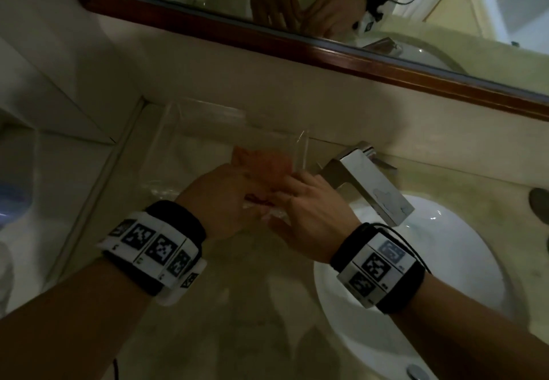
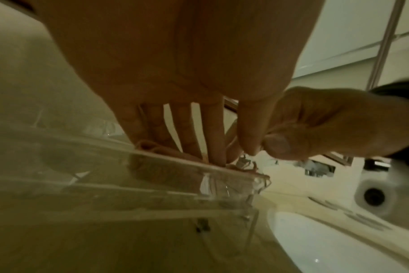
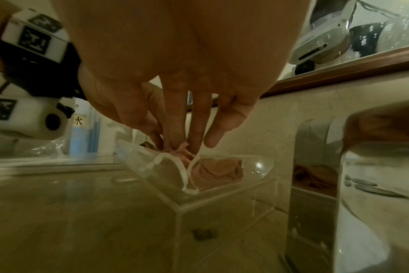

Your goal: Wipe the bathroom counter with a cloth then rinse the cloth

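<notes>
The pink cloth [image 1: 261, 165] lies bunched in the top of a clear box [image 1: 208, 141] that stands on the worktop [image 1: 237, 305], against the back wall and just left of the tap [image 1: 365, 180]. From my grip it lies straight below and a little ahead: both my hands come down on it from the near side, so I judge the coming move to be a lift up and toward me, over the box's near rim. The bundle's long axis seems to run left to right along the box, from under my left hand [image 1: 219, 198] toward the corner by the tap. My right hand [image 1: 309, 216] is nearer that corner; in the right wrist view its fingertips [image 3: 194, 144] pinch a raised fold of the cloth [image 3: 206, 170] at the rim. In the left wrist view my left fingers [image 2: 213, 140] reach straight down and touch the cloth [image 2: 166, 149] at the box's edge; whether they pinch it I cannot tell, as the tips are lost behind the rim. The basin [image 1: 445, 260] lies to the right, below the tap, so the rinse is a short carry that way. The light is dim, the box's clear walls are hard to trace, and my hands hide much of the cloth in the head view.
</notes>
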